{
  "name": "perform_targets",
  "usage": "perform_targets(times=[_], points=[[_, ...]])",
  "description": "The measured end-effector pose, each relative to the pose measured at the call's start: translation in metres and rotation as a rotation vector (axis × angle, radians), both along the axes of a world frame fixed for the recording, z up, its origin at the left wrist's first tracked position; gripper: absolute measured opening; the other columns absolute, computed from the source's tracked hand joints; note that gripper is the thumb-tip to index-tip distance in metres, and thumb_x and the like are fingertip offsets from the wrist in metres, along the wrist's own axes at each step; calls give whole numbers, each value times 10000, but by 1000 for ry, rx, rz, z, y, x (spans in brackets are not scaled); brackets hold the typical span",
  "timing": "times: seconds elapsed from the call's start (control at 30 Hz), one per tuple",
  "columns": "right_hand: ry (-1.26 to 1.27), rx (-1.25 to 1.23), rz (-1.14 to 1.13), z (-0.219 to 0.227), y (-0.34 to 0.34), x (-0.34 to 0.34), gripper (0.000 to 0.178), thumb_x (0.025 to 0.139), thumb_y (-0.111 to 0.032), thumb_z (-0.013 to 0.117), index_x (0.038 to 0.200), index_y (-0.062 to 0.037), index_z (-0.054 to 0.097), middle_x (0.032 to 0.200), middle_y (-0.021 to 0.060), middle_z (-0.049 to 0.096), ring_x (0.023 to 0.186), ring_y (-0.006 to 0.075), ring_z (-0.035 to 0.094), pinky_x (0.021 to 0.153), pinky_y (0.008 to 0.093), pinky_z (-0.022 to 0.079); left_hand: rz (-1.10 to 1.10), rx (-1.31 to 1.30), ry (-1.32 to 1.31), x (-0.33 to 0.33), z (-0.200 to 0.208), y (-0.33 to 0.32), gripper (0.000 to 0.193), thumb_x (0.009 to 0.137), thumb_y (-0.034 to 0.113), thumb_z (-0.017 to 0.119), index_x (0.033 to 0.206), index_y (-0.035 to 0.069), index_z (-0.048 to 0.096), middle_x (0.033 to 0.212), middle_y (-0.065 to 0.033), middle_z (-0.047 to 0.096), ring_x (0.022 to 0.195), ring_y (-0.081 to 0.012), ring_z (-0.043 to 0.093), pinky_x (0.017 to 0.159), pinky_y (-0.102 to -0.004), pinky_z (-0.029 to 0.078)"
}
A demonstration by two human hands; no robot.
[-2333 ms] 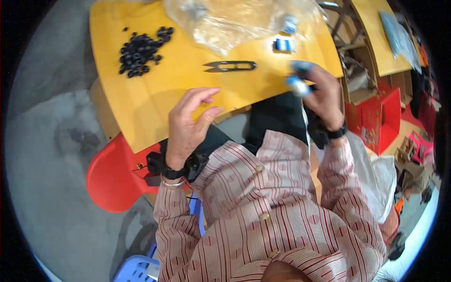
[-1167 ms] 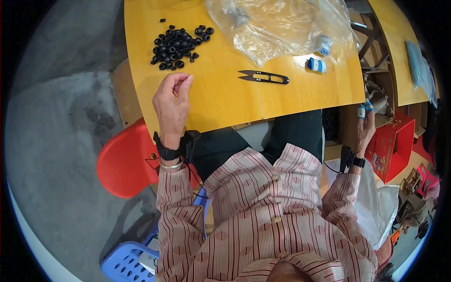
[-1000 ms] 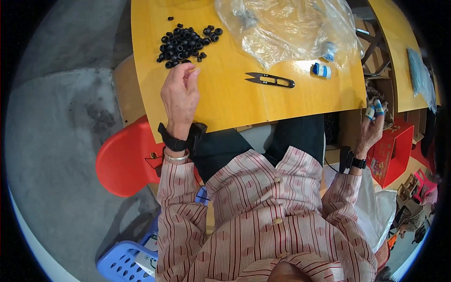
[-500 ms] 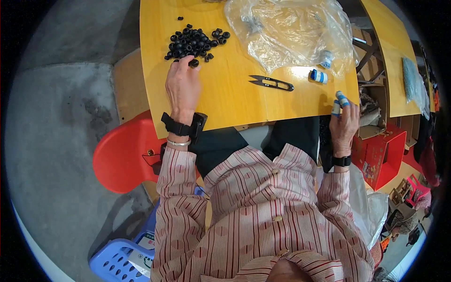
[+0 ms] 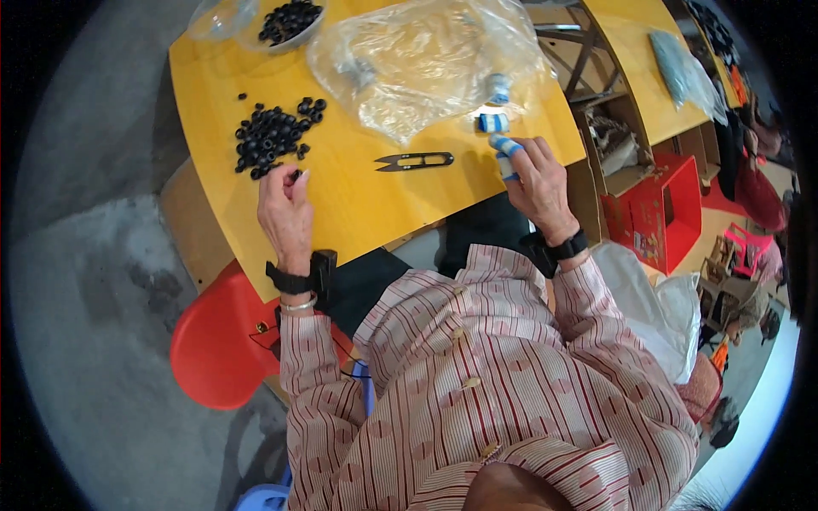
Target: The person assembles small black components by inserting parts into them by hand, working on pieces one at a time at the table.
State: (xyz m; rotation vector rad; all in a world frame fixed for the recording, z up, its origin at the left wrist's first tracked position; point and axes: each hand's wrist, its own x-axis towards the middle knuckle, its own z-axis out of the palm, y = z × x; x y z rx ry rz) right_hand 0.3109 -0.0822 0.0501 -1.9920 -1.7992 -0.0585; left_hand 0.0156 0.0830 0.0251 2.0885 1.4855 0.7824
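Observation:
A pile of small black bead-like pieces [image 5: 271, 136], some with visible holes, lies on the yellow table's left side. My left hand [image 5: 285, 217] is at the pile's near edge, its thumb and forefinger closed on one small black bead [image 5: 296, 175]. On the right, my right hand [image 5: 542, 189] hovers by the table's near edge. Blue-and-white wraps [image 5: 506, 146] cover its thumb and forefinger, which stretch forward slightly apart; I see nothing between them. Black thread snips [image 5: 414, 161] lie between my hands. A blue-and-white roll [image 5: 493, 123] rests just beyond the right fingertips.
A clear plastic bag [image 5: 417, 60] spreads over the far table, with another blue-and-white roll [image 5: 499, 88] at its edge. A bowl of black pieces [image 5: 290, 25] stands far left. A red chair [image 5: 223, 341] is at left, a red box [image 5: 652, 217] at right.
The view has shifted, bringing the bowl into sight. My left hand has drawn back slightly from the pile with a bead pinched. My right hand has moved inward over the table.

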Motion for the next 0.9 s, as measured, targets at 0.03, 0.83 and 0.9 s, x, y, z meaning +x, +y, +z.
perform_targets(times=[0.03,0.83,0.9], points=[[4,-30,13,2,3,0,389,655,29,611,1035,-54,593,931,96,591,824,287,563,667,360,495,19,-20,-43,0,0,-3,146,830,90,660,947,30,596,799,-105,580,699,-225,564,633,-325,467],[-39,14,178,52,138,47,282,768,-48,634,1047,-55,592,1055,117,587,953,329,554,792,394,483,-134,-106,-42,25,4,-45,110,825,123,644,911,57,631,785,-104,578,754,-292,553,678,-388,441],[-89,-28,250,57,152,29,248,772,-55,631,1016,-47,586,1032,116,591,939,317,561,773,387,492,-138,-101,-26,23,7,-46,115,826,123,641,921,59,630,799,-106,583,768,-295,554,682,-390,443]])
